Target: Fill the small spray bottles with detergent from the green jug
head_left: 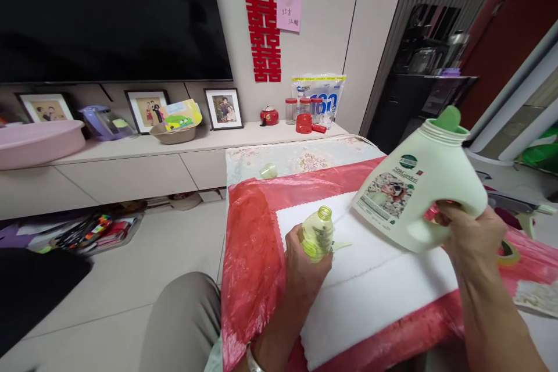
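My left hand [307, 261] is wrapped round a small yellow-green bottle [320, 231], whose uncapped neck points up. A large pale green laundry detergent jug [414, 186] hangs from my right hand [468, 232], fingers closed through its handle. The jug is tilted a little, its mouth open with a green pour spout showing inside. Both are over a white cloth [366, 296], and a gap separates the jug from the bottle. Part of a green shape shows on the cloth behind the bottle. Farther back on the table lies a small translucent cap [269, 171].
Red plastic sheeting [253, 244] covers the table under the cloth, over a floral tablecloth [244, 157]. A roll of tape [508, 253] lies at the right. Along the back, a low cabinet [131, 174] holds framed photos, a pink basin [39, 142] and red-lidded jars [291, 111].
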